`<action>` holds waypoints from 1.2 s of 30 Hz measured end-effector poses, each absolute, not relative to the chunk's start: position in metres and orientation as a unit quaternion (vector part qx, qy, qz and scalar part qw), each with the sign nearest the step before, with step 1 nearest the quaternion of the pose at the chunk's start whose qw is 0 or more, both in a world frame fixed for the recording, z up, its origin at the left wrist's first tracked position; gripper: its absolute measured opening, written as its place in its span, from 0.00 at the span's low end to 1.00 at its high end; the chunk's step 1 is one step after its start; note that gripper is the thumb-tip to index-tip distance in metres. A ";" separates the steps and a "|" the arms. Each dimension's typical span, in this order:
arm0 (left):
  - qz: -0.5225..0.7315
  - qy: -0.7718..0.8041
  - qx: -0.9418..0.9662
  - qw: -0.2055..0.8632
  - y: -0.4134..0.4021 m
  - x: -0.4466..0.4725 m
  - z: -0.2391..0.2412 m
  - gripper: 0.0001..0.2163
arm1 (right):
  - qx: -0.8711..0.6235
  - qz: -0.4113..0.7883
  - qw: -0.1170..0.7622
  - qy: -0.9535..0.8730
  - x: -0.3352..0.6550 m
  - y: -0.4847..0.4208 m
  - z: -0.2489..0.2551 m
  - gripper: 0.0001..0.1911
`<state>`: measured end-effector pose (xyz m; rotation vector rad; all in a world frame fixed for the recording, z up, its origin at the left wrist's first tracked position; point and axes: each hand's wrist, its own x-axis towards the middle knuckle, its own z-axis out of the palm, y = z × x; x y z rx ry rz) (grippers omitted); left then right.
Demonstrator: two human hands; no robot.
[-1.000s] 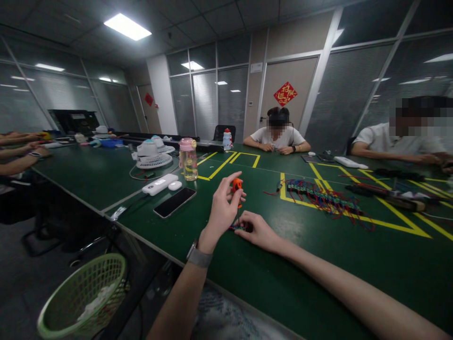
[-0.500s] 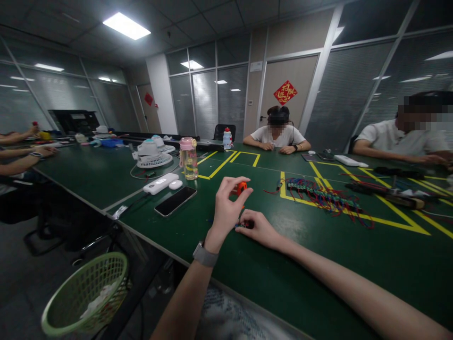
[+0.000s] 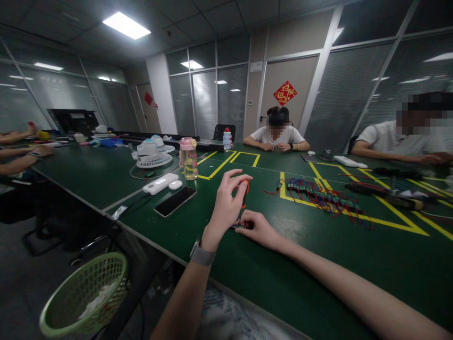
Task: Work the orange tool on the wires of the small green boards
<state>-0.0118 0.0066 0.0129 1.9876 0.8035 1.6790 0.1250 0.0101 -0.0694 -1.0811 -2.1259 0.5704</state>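
Note:
My left hand [image 3: 225,204] is raised above the green table [image 3: 318,264], its fingers wrapped round a small orange screwdriver [image 3: 245,191] that points down. My right hand [image 3: 257,229] rests on the table just below it, fingers closed on a small dark part [image 3: 238,226] with coloured wires. The screwdriver's tip meets that part. A grey watch sits on my left wrist.
A black phone [image 3: 174,201], a white remote [image 3: 160,183], a pink-lidded bottle [image 3: 188,158] and small fans [image 3: 152,154] lie to the left. A bundle of coloured wires [image 3: 320,196] lies inside yellow tape lines. Other people sit around the table. A green basket [image 3: 83,295] stands on the floor.
My left fingers have shifted round the screwdriver's handle, turning it. My right hand has stayed on the part.

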 end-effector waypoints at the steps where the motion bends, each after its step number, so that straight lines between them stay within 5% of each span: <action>1: 0.587 0.275 0.724 0.235 0.010 -0.014 0.015 0.10 | -0.416 0.216 0.338 -0.816 0.125 0.010 -0.070 0.04; 4: 0.568 0.247 0.723 0.306 0.017 -0.015 0.015 0.10 | -0.420 0.217 0.332 -0.816 0.125 0.010 -0.069 0.03; 9: 0.632 0.281 0.689 0.217 0.018 -0.013 0.006 0.07 | -0.424 0.223 0.328 -0.814 0.125 0.009 -0.068 0.04; 14: 0.624 0.228 0.675 0.322 0.015 -0.011 0.002 0.12 | -0.426 0.221 0.331 -0.813 0.124 0.008 -0.068 0.04; 19: 0.645 0.285 0.680 0.199 0.012 -0.011 0.003 0.09 | -0.421 0.223 0.334 -0.813 0.125 0.009 -0.068 0.03; 24: 0.625 0.233 0.680 0.304 0.011 -0.009 0.002 0.14 | -0.424 0.226 0.333 -0.812 0.124 0.008 -0.067 0.03; 29: 0.646 0.286 0.677 0.206 0.010 -0.011 0.002 0.09 | -0.420 0.223 0.337 -0.812 0.123 0.009 -0.069 0.04; 34: 0.628 0.222 0.667 0.334 0.010 -0.009 0.000 0.15 | -0.418 0.216 0.340 -0.814 0.124 0.010 -0.071 0.04; 36: 0.638 0.244 0.663 0.305 0.010 -0.009 -0.001 0.13 | -0.417 0.217 0.339 -0.815 0.124 0.010 -0.071 0.04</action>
